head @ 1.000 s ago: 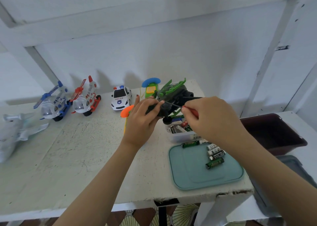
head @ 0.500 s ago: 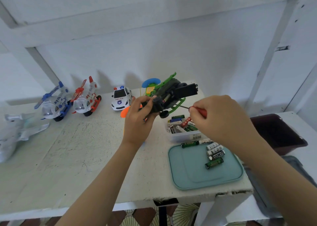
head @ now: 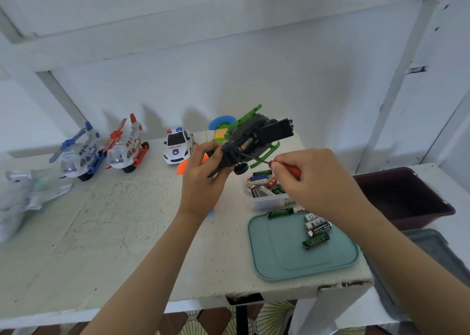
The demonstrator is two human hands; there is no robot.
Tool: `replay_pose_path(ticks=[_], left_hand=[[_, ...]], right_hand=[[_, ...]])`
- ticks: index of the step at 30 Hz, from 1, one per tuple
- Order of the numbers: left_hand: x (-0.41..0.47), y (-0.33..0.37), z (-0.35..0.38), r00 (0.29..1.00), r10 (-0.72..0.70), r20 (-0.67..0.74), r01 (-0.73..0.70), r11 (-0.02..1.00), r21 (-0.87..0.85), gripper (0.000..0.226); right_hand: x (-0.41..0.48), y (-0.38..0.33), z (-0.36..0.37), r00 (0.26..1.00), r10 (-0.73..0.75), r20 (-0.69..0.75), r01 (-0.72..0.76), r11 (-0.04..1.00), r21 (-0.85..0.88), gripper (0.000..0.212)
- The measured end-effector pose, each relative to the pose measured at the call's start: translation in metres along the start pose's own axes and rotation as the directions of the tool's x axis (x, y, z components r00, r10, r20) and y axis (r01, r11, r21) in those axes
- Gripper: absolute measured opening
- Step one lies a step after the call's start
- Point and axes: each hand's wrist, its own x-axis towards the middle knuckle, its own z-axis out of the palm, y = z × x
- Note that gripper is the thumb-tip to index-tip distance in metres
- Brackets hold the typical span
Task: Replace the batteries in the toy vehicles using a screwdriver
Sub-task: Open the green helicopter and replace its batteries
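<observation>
- Two bare hands work above a worn white table [head: 101,220]. The left hand [head: 203,179] has its fingers and thumb curled round one end of a dark green plastic toy helicopter [head: 256,136]. It holds the toy in the air, tilted, with the underside and green skids turned towards the camera.
- One gold-labelled battery [head: 245,144] shows in the toy's underside.
- The right hand [head: 315,182] pinches a red-handled screwdriver [head: 290,169] in curled fingers. Its thin dark shaft reaches left to the toy's underside, close by the battery. Whether the tip touches cannot be told.
- Under the raised toy a clear plastic tub [head: 267,203] of mixed batteries stands on the table, just behind a teal plastic tray [head: 279,258].
- Several loose batteries [head: 316,229] lie on the tray near its far right corner.
- Along the back of the table stand a white police car [head: 178,146], a red-and-white toy helicopter [head: 127,151] and a blue-and-white toy helicopter [head: 78,156].
- Right of the table sits a dark maroon bin [head: 401,195], with a grey bin [head: 432,245] nearer the camera.
</observation>
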Motion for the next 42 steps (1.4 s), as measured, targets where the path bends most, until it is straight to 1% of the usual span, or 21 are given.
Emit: replay_pose_path(ticks=[4, 9, 12, 16, 22, 24, 28, 32, 36, 40, 42], left_hand=[[-0.001, 0.003, 0.001, 1.0, -0.014, -0.004, 0.014, 1.0, -0.011, 0.034], [-0.002, 0.004, 0.001, 0.999, -0.023, -0.031, 0.024, 1.0, 0.018, 0.034], [-0.001, 0.005, 0.001, 1.0, -0.01, -0.026, 0.011, 1.0, 0.024, 0.034], [-0.001, 0.005, -0.001, 1.0, -0.014, -0.023, 0.014, 1.0, 0.011, 0.034], [0.001, 0.01, 0.002, 0.998, -0.043, -0.037, 0.042, 0.999, -0.015, 0.032], [0.003, 0.011, 0.003, 0.997, -0.059, -0.056, 0.058, 0.998, -0.023, 0.032], [0.004, 0.012, 0.004, 0.99, -0.097, -0.097, 0.095, 0.995, -0.024, 0.037], [0.005, 0.011, 0.007, 0.982, -0.129, -0.137, 0.13, 0.991, -0.001, 0.035], [0.002, 0.007, 0.009, 0.991, -0.088, -0.097, 0.091, 0.996, 0.025, 0.033], [0.001, -0.001, 0.008, 0.998, -0.001, -0.066, 0.007, 0.996, 0.089, 0.029], [0.001, -0.006, 0.009, 0.997, 0.055, -0.05, -0.047, 0.988, 0.145, 0.029]], right_hand=[[-0.003, 0.003, 0.008, 1.0, 0.007, -0.016, -0.007, 1.0, 0.004, 0.036], [-0.009, -0.001, 0.016, 1.0, 0.015, -0.013, -0.016, 0.999, -0.031, 0.033], [-0.013, 0.0, 0.017, 0.999, 0.013, -0.047, -0.015, 0.999, -0.03, 0.035], [-0.013, 0.003, 0.017, 0.999, 0.02, -0.044, -0.021, 0.999, -0.034, 0.037], [-0.013, 0.006, 0.022, 0.998, 0.028, -0.063, -0.024, 0.998, 0.061, 0.038], [-0.016, 0.007, 0.026, 0.995, 0.031, -0.095, -0.023, 0.996, 0.086, 0.038], [-0.022, 0.003, 0.037, 0.976, 0.053, -0.213, -0.022, 0.989, 0.145, 0.03], [-0.026, 0.001, 0.047, 0.968, 0.084, -0.235, -0.032, 0.976, 0.216, 0.028], [-0.027, 0.003, 0.05, 0.963, 0.116, -0.244, -0.061, 0.973, 0.224, 0.026], [-0.028, 0.006, 0.047, 0.954, 0.171, -0.246, -0.108, 0.962, 0.252, 0.028], [-0.027, 0.007, 0.043, 0.954, 0.184, -0.237, -0.118, 0.957, 0.266, 0.026]])
